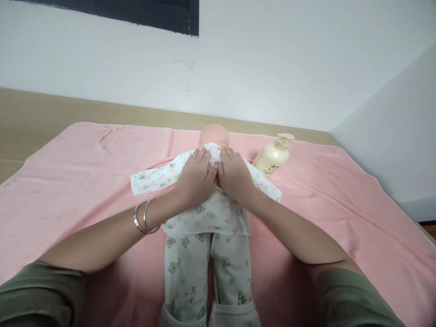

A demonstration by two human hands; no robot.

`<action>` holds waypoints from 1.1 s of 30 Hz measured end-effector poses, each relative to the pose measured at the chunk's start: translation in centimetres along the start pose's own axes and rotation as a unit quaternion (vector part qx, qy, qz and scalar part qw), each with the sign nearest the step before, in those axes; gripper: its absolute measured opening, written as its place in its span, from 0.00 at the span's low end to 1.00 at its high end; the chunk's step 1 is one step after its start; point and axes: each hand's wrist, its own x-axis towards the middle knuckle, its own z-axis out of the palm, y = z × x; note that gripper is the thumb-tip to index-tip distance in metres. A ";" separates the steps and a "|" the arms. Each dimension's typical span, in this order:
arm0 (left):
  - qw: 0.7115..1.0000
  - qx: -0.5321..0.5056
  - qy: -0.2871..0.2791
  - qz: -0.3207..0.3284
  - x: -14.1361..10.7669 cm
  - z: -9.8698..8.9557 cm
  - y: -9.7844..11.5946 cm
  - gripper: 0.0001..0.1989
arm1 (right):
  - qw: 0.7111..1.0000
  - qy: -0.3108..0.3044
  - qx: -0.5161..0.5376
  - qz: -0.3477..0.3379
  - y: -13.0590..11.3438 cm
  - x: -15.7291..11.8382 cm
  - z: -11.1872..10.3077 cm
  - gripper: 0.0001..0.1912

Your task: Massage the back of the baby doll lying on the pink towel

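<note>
Hiding part of shirt (218,213) under left hand (196,178) and right hand (237,176); cropping trousers (231,272) at six o'clock, dark panel (160,13) at eleven.

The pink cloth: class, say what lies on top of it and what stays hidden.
On the cloth are a doll in printed clothes and a pump bottle. The left hand and right hand cover part of the doll's shirt. The cloth directly beneath the doll cannot be seen.

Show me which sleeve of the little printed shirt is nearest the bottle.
The sleeve on the person's right, beside the cream bottle; the left sleeve reaches out the opposite way.
</note>
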 end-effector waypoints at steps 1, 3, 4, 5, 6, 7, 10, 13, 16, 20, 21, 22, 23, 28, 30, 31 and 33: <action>1.000 -0.021 0.002 -0.020 0.6 -0.2 -0.4 0.23 | 1.000 0.008 -0.007 -0.023 -1.0 -1.1 0.0 0.29; 0.996 -0.069 0.009 -0.054 1.6 -0.5 -1.0 0.21 | 0.997 0.003 -0.004 -0.074 -2.7 -2.9 -0.1 0.31; 0.994 -0.091 0.013 -0.065 1.9 -0.6 -1.3 0.20 | 0.996 -0.005 0.004 -0.090 -3.3 -3.5 -0.1 0.32; 0.992 -0.108 0.018 -0.069 2.0 -0.6 -1.5 0.20 | 0.995 -0.015 0.016 -0.100 -3.5 -3.8 -0.1 0.32; 0.990 -0.118 0.023 -0.069 2.0 -0.5 -1.6 0.20 | 0.994 -0.023 0.032 -0.099 -3.5 -3.7 -0.1 0.32; 0.990 -0.120 0.026 -0.068 1.9 -0.4 -1.7 0.20 | 0.994 -0.028 0.047 -0.090 -3.2 -3.3 -0.1 0.31; 0.994 -0.079 0.032 -0.070 1.6 0.4 -1.8 0.21 | 0.996 -0.030 0.082 -0.023 -1.3 -1.1 0.1 0.32; 0.995 -0.015 0.032 -0.092 1.4 1.1 -1.8 0.22 | 0.995 -0.032 0.083 0.053 0.4 0.9 0.3 0.33; 0.994 0.019 0.034 -0.099 1.4 1.4 -1.7 0.23 | 0.996 -0.026 0.056 0.070 0.7 1.4 0.3 0.32; 0.994 0.042 0.034 -0.090 1.5 1.3 -1.7 0.23 | 0.998 -0.014 0.011 0.053 0.1 1.0 0.1 0.26; 0.995 0.044 0.032 -0.086 1.5 1.3 -1.7 0.23 | 0.999 -0.014 0.004 0.050 0.1 0.9 0.0 0.24; 0.995 0.046 0.028 -0.082 1.5 1.2 -1.6 0.23 | 0.999 -0.013 -0.002 0.049 0.0 0.9 -0.1 0.22; 0.996 0.048 0.025 -0.077 1.5 1.0 -1.6 0.22 | 0.999 -0.011 -0.008 0.049 0.0 0.8 -0.1 0.20; 0.996 0.060 0.016 -0.065 1.6 0.6 -1.5 0.19 | 0.997 -0.015 -0.044 0.065 -0.2 0.7 -0.5 0.16; 0.996 0.064 0.013 -0.063 1.6 0.6 -1.5 0.19 | 0.996 -0.019 -0.062 0.069 -0.3 0.6 -0.5 0.16; 0.996 0.066 0.010 -0.062 1.7 0.5 -1.5 0.19 | 0.995 -0.020 -0.069 0.069 -0.3 0.5 -0.5 0.16; 0.995 0.072 0.002 -0.062 1.7 0.5 -1.6 0.18 | 0.994 -0.019 -0.082 0.064 -0.4 0.5 -0.5 0.17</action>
